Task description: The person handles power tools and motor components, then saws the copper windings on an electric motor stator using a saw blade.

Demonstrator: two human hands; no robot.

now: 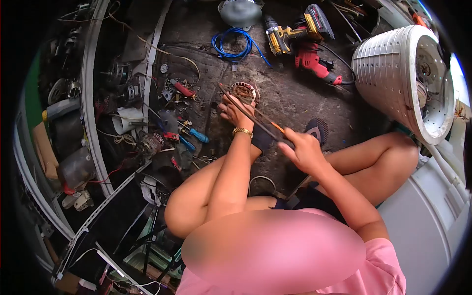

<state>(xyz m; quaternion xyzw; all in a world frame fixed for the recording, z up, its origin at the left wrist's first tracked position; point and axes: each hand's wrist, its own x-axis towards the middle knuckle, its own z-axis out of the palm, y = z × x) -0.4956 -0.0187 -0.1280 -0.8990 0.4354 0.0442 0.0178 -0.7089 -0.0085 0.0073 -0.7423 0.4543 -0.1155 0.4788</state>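
A small round motor stator (244, 92), with a pale toothed rim and brown windings, sits on the dark work surface. My left hand (237, 111), with a gold bracelet at the wrist, is closed against its near left side. In my right hand (303, 151) is a long, thin, dark hacksaw-like tool (259, 121) with an orange part near the grip. It slants up and left, past my left hand, and its far tip ends beside the stator. Whether the tool touches the stator cannot be made out.
Beyond the stator are a coil of blue wire (231, 45), a yellow cordless drill (285, 37) and a red corded drill (314, 64). A white perforated drum (381, 64) stands at right. Screwdrivers (198, 134) and loose parts crowd the left. A sandal (317, 129) shows near my right hand.
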